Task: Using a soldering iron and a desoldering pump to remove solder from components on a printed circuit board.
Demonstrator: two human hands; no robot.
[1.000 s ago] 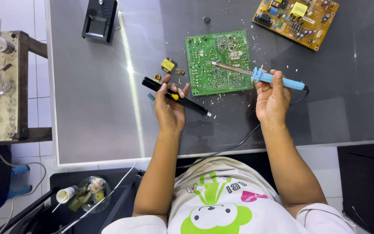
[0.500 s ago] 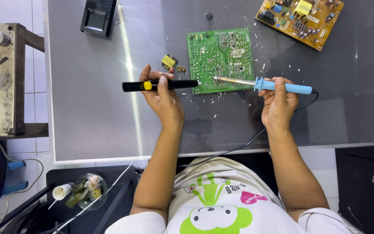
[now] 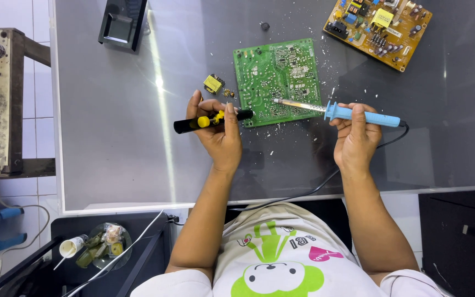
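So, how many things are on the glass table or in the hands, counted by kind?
Circuit boards: 2, green and orange
Hand tools: 2, blue soldering iron in the right hand, black and yellow desoldering pump in the left hand
Loose yellow component: 1
Black stand: 1
Total: 6

We see a black desoldering pump (image 3: 213,120) with a yellow button, lying level at frame centre-left, its tip at the lower left edge of the green circuit board (image 3: 277,81). A blue-handled soldering iron (image 3: 339,111) lies nearly level centre-right, tip over the board's lower part.
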